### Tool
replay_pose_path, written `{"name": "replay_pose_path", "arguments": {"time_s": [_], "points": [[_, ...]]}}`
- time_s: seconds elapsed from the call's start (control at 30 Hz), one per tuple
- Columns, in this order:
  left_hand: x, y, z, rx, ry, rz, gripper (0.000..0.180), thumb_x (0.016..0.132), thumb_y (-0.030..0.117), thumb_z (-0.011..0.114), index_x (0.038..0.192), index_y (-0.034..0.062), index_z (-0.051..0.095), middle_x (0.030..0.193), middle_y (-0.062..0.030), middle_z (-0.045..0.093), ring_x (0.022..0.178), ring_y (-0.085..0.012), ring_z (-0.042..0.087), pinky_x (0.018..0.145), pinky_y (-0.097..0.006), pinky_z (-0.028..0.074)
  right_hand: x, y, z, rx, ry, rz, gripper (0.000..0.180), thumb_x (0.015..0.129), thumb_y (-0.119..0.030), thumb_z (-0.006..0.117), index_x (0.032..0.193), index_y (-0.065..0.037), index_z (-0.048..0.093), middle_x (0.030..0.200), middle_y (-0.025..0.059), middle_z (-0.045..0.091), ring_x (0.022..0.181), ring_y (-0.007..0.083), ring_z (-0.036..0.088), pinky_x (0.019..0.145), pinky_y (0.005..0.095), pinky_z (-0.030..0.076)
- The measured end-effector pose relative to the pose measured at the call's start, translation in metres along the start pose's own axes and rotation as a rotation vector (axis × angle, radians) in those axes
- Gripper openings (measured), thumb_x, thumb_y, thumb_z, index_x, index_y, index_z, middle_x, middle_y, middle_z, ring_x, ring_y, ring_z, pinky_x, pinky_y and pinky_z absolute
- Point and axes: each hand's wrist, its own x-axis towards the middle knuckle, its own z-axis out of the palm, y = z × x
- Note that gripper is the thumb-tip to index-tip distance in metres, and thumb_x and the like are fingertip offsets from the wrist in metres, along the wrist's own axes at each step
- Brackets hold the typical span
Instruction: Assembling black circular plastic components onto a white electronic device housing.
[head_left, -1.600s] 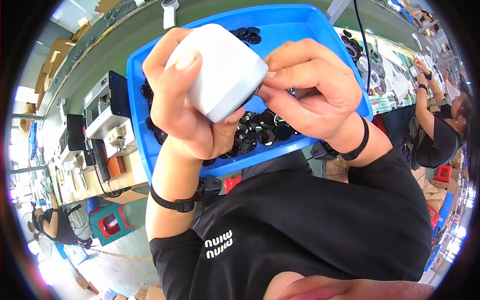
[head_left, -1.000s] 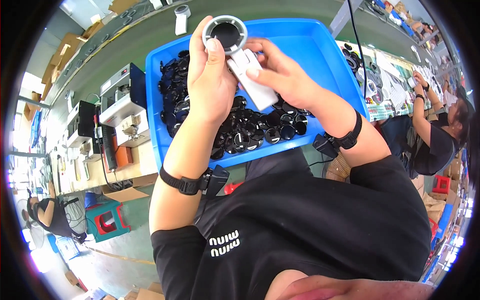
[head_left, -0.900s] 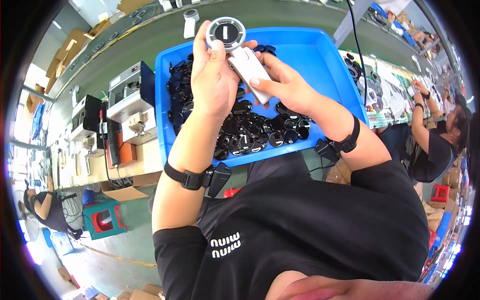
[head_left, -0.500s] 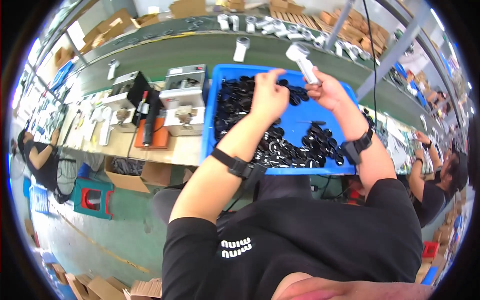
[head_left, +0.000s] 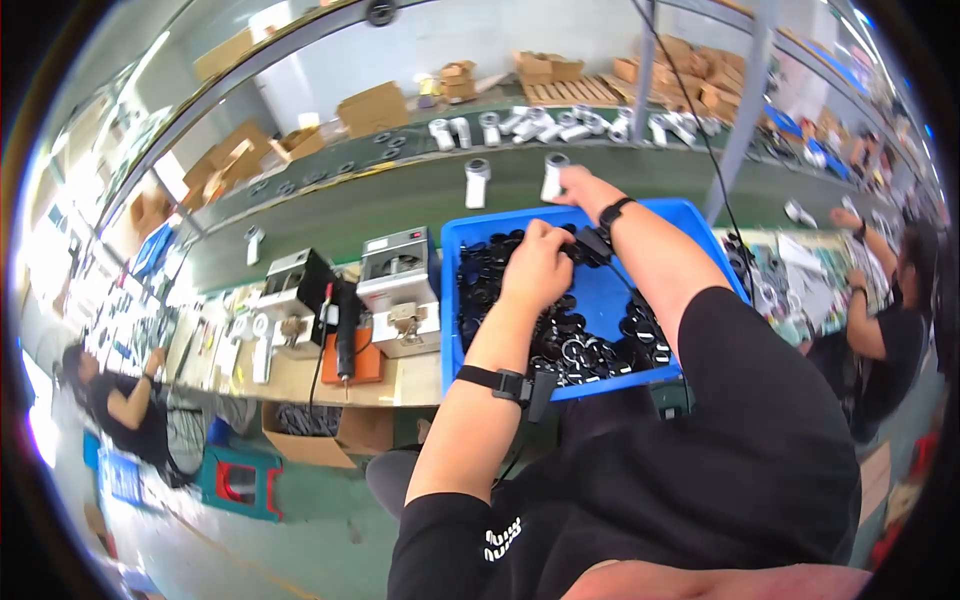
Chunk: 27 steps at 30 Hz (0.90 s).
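1. Right hand (head_left: 578,183): extended to 12 o'clock, past the far rim of the blue bin (head_left: 600,300), with its fingers closed around a white cylindrical housing (head_left: 553,176). The housing stands upright on the green conveyor belt (head_left: 400,205), or just above it; contact cannot be confirmed.
2. Change noted: a second ago both hands held this housing close in over the bin. It has since travelled out to the belt in the right hand alone, which suggests that handling of this piece is finishing.
3. Left hand (head_left: 538,272): now down inside the bin, fingers curled among the black ring parts (head_left: 560,340). Whether it has pinched one cannot be told.
4. A second white housing (head_left: 477,183) stands on the belt at 9 o'clock of the held one, near it but apart. More white housings (head_left: 560,124) lie in a row further back.
5. On the worktop (head_left: 300,375), at 9 o'clock of the bin, sit two small grey bench machines (head_left: 400,290).
6. A co-worker's hand (head_left: 845,218) is busy at 3 o'clock, well apart.
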Motion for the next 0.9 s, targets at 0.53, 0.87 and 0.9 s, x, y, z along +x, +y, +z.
{"name": "replay_pose_path", "arguments": {"time_s": [0.53, 0.87, 0.9], "points": [[0.001, -0.012, -0.002, 0.016, -0.198, -0.100, 0.014, 0.093, 0.004, 0.060, 0.102, 0.0004, 0.071, 0.078, -0.0124, 0.067, 0.066, -0.0205, 0.060, 0.065, -0.034, 0.048, -0.256, 0.010, -0.130, -1.618, -0.478, -0.535, 0.031, 0.078, -0.029, 0.081, 0.099, -0.007, 0.075, 0.092, 0.0136, 0.074, 0.091, 0.0325, 0.071, 0.075, 0.0444, 0.056], [-0.005, -0.012, 0.006, 0.011, -0.289, -0.148, 0.012, 0.092, 0.003, 0.062, 0.100, -0.0008, 0.071, 0.071, -0.0064, 0.060, 0.063, -0.0135, 0.051, 0.060, -0.031, 0.043, -0.209, 0.035, -0.147, -1.571, -0.620, -0.463, 0.038, 0.074, -0.040, 0.089, 0.091, -0.007, 0.077, 0.086, 0.0081, 0.075, 0.081, 0.0273, 0.070, 0.071, 0.0428, 0.055], [-0.004, -0.012, 0.007, 0.007, -0.288, -0.146, 0.012, 0.092, 0.003, 0.062, 0.100, -0.0008, 0.071, 0.071, -0.0064, 0.060, 0.063, -0.0135, 0.051, 0.060, -0.031, 0.043, -0.206, 0.041, -0.147, -1.488, -0.586, -0.502, 0.038, 0.075, -0.040, 0.089, 0.091, -0.007, 0.077, 0.086, 0.0074, 0.075, 0.081, 0.0268, 0.070, 0.072, 0.0424, 0.055]]}}
